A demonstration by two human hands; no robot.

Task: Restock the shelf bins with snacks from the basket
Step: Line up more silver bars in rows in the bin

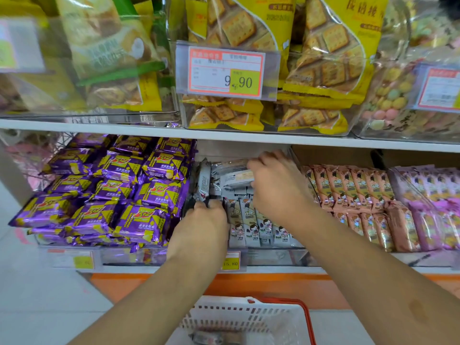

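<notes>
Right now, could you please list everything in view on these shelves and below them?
purple packs: many, purple-yellow, lower shelf left
grey packs: many, grey, lower middle bin
pink packs: many, salmon, lower right
lilac packs: many, far right
cracker bags: several, yellow, upper shelf
price tag: one, red-yellow, upper bin
basket: one, white, red rim, floor
left hand: grips grey packs
right hand: grips grey packs

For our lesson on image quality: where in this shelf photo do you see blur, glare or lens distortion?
Head view: the upper left packs are smeared with blur, while the price tag reading 9.90 is fairly sharp; glare streaks the clear bin fronts; the white shelf edge bows, showing wide-angle distortion; lighting is even, with soft shadows.
</notes>
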